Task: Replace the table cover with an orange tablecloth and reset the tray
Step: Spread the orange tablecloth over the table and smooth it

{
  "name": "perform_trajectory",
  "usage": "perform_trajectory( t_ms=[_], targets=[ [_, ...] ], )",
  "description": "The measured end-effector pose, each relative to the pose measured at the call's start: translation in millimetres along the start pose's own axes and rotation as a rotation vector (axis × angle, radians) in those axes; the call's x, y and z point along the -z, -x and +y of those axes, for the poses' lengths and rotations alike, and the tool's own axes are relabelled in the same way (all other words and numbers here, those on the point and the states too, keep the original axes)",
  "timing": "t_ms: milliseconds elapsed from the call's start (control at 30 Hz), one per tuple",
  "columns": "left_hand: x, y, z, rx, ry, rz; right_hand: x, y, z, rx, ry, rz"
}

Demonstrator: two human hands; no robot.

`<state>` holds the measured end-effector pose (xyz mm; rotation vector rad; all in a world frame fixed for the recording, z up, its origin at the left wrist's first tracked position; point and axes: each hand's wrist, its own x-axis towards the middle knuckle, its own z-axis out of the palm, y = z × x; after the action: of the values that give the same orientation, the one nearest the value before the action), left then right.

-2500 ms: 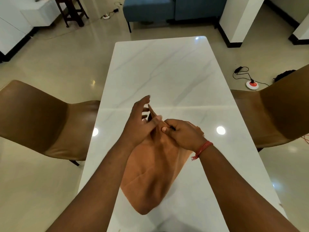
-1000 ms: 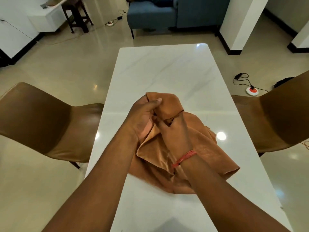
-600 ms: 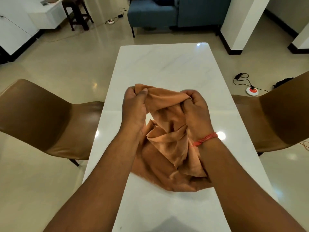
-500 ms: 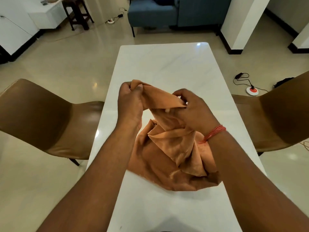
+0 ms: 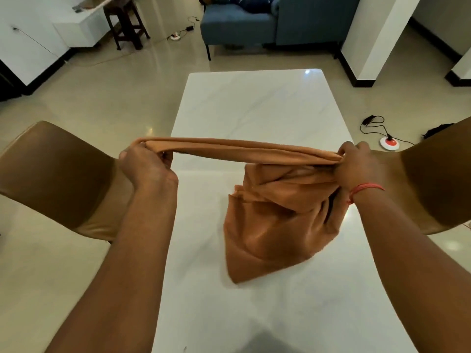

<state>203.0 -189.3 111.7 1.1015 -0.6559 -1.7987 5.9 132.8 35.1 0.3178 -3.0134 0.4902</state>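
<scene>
Head view: left hand (image 5: 146, 165) and right hand (image 5: 359, 165) each grip an end of the orange tablecloth (image 5: 277, 212), its edge taut above the bare white marble worktop (image 5: 254, 108), the bulk bunched below the right hand. Uneven pulling could leave it twisted or slide it off. Brown chairs (image 5: 51, 171) flank; a blue sofa (image 5: 237, 24) stands beyond.

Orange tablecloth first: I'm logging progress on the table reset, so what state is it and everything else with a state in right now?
Orange tablecloth: bunched, one edge stretched between both hands, rest hanging onto the table.
Left hand: grips the cloth's left end.
Right hand: grips gathered cloth.
Table: uncovered marble top.
</scene>
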Motion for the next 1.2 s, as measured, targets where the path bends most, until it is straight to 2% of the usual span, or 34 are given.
perform_trajectory(
  t_ms=[100, 167, 233, 300, 367, 467, 533, 633, 700, 767, 900, 1100, 1200],
  targets=[
    [13, -15, 5, -0.031, -0.02, 0.059, 4, -1, 17, -0.069, -0.033, -0.015],
    [16, -14, 6, -0.095, -0.142, 0.033, 5, 4, 15, -0.03, -0.1, -0.024],
    [15, -5, -3, -0.123, -0.314, -0.054, 4, 15, -8, 0.0, -0.311, -0.026],
    [8, 12, -17, -0.168, -0.621, -0.166, 4, 30, -45, -0.035, -0.615, -0.086],
    [2, 30, -35, -0.241, -0.902, -0.368, 6, 42, -78, -0.004, -0.758, -0.118],
    [-2, 63, -55, -0.359, -1.259, -0.719, 19, 52, -115, 0.256, -0.629, -0.137],
    [-3, 73, -69, -0.45, -1.397, -0.917, 26, 53, -131, 0.372, -0.511, -0.167],
    [-6, 71, -78, -0.618, -1.521, -1.039, 29, 51, -137, 0.42, -0.566, -0.203],
    [-10, 65, -75, -0.78, -1.617, -1.009, 27, 46, -129, 0.433, -0.594, -0.181],
    [-13, 57, -68, -0.822, -1.521, -0.935, 20, 38, -115, 0.432, -0.458, -0.162],
    [-17, 54, -56, -0.672, -1.04, -0.793, -3, 25, -66, 0.289, -0.211, -0.003],
    [-8, 31, -33, -0.481, -0.523, -0.401, -9, 0, 13, -0.095, -0.206, 0.128],
    [0, 18, -23, -0.433, -0.432, -0.257, 3, -6, 23, -0.14, -0.224, 0.21]
  ],
)
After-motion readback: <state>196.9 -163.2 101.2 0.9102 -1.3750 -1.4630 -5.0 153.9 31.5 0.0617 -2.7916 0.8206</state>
